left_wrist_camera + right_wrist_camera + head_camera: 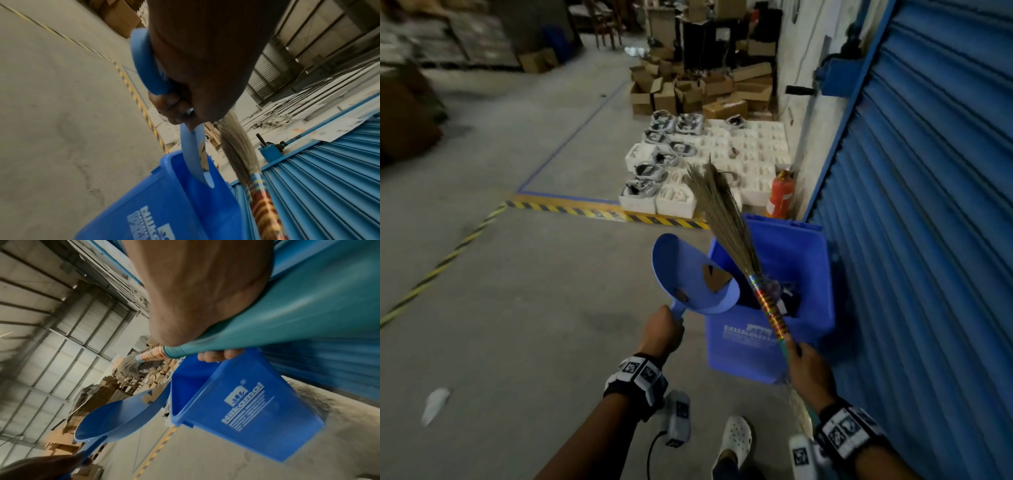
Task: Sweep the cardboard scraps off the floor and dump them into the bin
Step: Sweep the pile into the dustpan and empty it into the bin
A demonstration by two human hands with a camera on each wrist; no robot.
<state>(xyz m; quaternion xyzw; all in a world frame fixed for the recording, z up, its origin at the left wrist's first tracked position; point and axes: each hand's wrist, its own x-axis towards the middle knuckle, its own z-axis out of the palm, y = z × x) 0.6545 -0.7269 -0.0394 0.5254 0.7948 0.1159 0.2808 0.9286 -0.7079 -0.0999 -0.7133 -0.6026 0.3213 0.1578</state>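
Left hand [661, 329] wrapped round the smooth handle of a rounded blue plastic dustpan [690, 274], tilted over the bin rim with flat brown cardboard scraps [715, 275] inside. Right hand [805, 368] gripping a broom [726, 219], foil-banded handle, grass bristles fanned upward. Beyond, square blue plastic bin [750, 349] on grey concrete floor [517, 308] beside a ribbed blue shutter [928, 205].

The head view looks forward and down from above onto the concrete floor [524, 281], with the blue bin [804, 260] near and right, beside the blue shutter [928, 205]. The left wrist view sits close behind the left hand [197, 68], facing along it toward the bin [144, 203] and shutter [329, 178]. The right wrist view sits close behind the right hand [197, 288], facing left across the bin [246, 410]. All three views share the bin.
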